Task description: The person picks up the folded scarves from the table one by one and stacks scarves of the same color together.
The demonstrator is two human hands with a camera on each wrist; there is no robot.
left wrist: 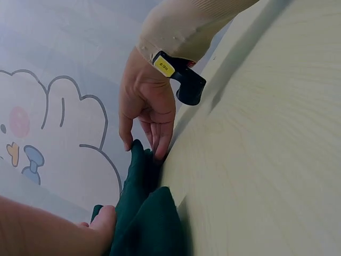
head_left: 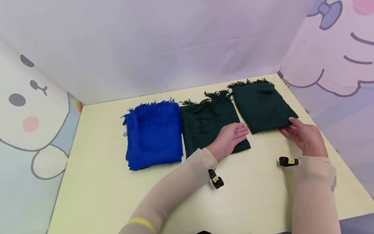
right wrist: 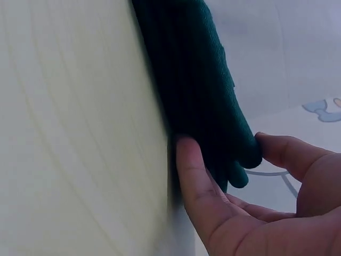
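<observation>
Nearest us, two beige sleeves (head_left: 315,198) reach in over the pale desk (head_left: 96,195), each with a small black device (head_left: 216,178) at the wrist, bearing a yellow label. Beyond them we find the hands. Our left hand (head_left: 228,139) lies straight-fingered over the right part of the middle green cloth (head_left: 203,130), gripping nothing; we cannot tell how firmly it touches. To the left sits the blue cloth (head_left: 156,136), folded, just beside the middle one. Our right hand (head_left: 306,136) pinches the near right corner of the right green cloth (head_left: 260,107), thumb on top and fingers underneath. That folded cloth lies at the far right of the desk, reaching farther back than the other two. All three have fringes (head_left: 219,96) along their far edges. Behind the desk we see a pale backdrop (head_left: 163,48), with cartoon figures (head_left: 30,104) at the left and right.
</observation>
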